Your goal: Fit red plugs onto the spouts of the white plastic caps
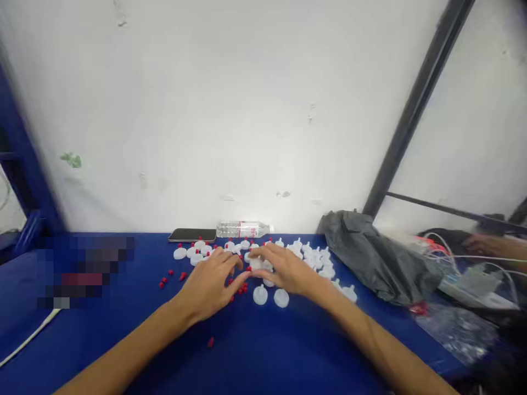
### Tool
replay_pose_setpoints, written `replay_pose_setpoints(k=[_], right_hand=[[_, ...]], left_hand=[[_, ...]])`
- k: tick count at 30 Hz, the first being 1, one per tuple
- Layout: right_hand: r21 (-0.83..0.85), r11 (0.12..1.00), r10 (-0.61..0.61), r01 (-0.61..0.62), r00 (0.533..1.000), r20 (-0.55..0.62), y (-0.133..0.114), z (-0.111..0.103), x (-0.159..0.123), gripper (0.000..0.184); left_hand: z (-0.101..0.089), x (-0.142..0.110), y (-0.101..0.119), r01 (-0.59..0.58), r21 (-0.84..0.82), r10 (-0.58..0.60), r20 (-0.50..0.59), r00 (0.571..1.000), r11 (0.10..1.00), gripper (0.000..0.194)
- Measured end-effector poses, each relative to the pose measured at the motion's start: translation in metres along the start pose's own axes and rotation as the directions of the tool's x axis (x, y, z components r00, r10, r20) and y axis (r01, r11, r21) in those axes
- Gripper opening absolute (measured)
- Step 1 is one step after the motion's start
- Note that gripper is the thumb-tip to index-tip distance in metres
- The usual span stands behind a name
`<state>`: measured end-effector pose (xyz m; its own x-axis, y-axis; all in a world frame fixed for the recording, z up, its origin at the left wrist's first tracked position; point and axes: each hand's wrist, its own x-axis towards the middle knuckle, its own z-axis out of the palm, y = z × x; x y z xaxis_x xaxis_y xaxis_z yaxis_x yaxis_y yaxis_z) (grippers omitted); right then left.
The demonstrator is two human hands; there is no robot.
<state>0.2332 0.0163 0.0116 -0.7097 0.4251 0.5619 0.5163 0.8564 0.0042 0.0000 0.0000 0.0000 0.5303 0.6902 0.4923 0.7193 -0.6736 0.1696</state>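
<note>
My left hand (209,281) reaches in from the left with curved fingers, its thumb and fingertips at a small red tip cap (248,269). Facing it, my right hand (286,269) grips a white nozzle cap (256,264) between thumb and fingers, its spout side toward the red piece. Whether the two parts touch is too small to tell. Loose red tip caps (242,289) lie under and beside my left hand. Behind it stand white nozzle caps with red tips (180,253). Around my right hand are several white nozzle caps without red tips (281,298).
Against the wall, a phone (192,235) and a clear water bottle (242,229) lie on the blue table (255,356). To the right are a dark grey bag (374,258), cables, a clear plastic bag (461,332) and another person's blurred arm (500,245). A white cable (31,336) runs at left.
</note>
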Motion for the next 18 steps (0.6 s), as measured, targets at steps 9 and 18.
replay_pose_setpoints(k=[9, 18], right_hand=[[0.07, 0.997, 0.026, -0.026, 1.0, -0.003, -0.02, 0.0, 0.004, 0.035], [0.112, 0.994, 0.014, -0.006, 0.998, -0.065, -0.014, 0.003, 0.004, 0.032]], left_hand=[[-0.003, 0.0, 0.009, -0.068, 0.006, 0.069, -0.024, 0.997, 0.998, 0.033], [-0.006, -0.001, 0.012, -0.052, -0.055, 0.052, -0.004, 0.999, 0.997, 0.035]])
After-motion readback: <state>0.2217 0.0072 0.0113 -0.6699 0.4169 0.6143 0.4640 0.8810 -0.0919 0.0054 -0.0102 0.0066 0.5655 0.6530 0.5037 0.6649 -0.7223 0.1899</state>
